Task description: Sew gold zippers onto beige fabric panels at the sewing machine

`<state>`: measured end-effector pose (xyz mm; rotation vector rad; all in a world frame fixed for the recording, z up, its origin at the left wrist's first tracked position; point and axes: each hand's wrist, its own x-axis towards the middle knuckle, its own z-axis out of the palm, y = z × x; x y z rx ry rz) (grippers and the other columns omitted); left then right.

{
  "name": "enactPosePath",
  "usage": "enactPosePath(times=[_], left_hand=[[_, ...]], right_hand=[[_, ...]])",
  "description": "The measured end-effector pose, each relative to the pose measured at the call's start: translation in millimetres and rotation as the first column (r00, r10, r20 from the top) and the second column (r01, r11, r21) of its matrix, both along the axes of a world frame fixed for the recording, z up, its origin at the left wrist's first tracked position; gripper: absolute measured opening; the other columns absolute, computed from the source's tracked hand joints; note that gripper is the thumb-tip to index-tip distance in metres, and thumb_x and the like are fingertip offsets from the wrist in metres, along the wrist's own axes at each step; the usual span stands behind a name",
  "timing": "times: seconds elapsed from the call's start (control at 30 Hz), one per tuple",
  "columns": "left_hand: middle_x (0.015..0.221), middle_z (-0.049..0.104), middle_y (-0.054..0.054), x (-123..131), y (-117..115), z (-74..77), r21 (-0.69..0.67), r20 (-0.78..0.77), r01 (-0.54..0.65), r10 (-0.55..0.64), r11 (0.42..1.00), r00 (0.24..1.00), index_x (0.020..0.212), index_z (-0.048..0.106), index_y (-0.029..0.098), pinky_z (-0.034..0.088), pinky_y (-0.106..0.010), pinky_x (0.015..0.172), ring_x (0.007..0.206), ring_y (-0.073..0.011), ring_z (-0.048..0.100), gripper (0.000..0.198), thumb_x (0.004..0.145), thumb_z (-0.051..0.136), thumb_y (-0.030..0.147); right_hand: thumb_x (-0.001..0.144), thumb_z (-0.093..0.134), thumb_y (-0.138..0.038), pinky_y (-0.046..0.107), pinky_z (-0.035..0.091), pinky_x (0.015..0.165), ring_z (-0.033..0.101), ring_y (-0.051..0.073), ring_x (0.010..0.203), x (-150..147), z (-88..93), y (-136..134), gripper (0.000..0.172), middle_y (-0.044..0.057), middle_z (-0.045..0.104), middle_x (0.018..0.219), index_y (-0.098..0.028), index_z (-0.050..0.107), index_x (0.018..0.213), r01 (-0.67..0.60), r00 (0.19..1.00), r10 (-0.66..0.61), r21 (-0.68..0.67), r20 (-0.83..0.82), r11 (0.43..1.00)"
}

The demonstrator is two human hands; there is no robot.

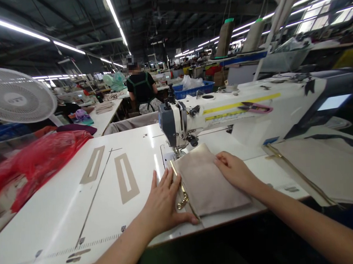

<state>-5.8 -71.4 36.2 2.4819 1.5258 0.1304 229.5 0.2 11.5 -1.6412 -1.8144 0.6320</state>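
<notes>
A beige fabric pouch with a gold zipper along its left edge lies on the white sewing table, its far end under the needle of the sewing machine. My left hand lies flat with fingers spread, pressing the pouch's left edge beside the zipper. My right hand rests on the pouch's right edge, fingers curled down onto the cloth.
Two beige frame-shaped cutouts lie on the table to the left. A red plastic bag and a white fan stand at far left. Stacked beige pieces lie at right. A seated person works behind.
</notes>
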Motion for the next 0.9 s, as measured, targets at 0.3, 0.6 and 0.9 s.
enactPosePath(times=[0.3,0.6,0.9], left_hand=[[0.147,0.013,-0.023,4,23,4.3,-0.038,-0.075,0.034,-0.037,0.999,0.996,0.141,0.022,0.005,-0.005,-0.058,0.108,0.136,-0.0394,0.007,0.126,0.049,0.043,0.088],[0.147,0.007,-0.023,8,23,4.9,-0.059,-0.173,0.031,-0.04,0.998,0.984,0.141,0.016,0.002,-0.001,-0.06,0.108,0.134,-0.0427,0.003,0.128,0.05,0.037,0.09],[0.143,0.029,-0.022,10,8,-3.2,0.064,-0.081,0.048,-0.043,0.997,0.996,0.135,0.036,0.005,0.01,-0.063,0.107,0.133,-0.0398,0.021,0.106,0.06,0.053,0.077]], right_hand=[[0.089,0.041,-0.035,0.024,0.036,0.057,0.062,0.02,0.076,-6,4.8,55,0.028,0.008,0.067,0.078,-0.016,0.058,0.077,-0.001,0.953,0.026,-0.083,0.301,0.997],[0.085,0.035,-0.005,0.036,0.042,0.069,0.061,0.027,0.082,-26,12.9,25,0.026,0.018,0.066,0.088,-0.006,0.058,0.096,-0.187,0.632,-0.121,0.302,0.765,0.935],[0.093,0.028,-0.033,0.049,0.022,0.109,0.024,0.024,0.135,-50,-21.5,-14,0.051,0.009,0.027,0.146,-0.009,0.031,0.139,-0.587,0.71,0.403,0.169,0.577,0.792]])
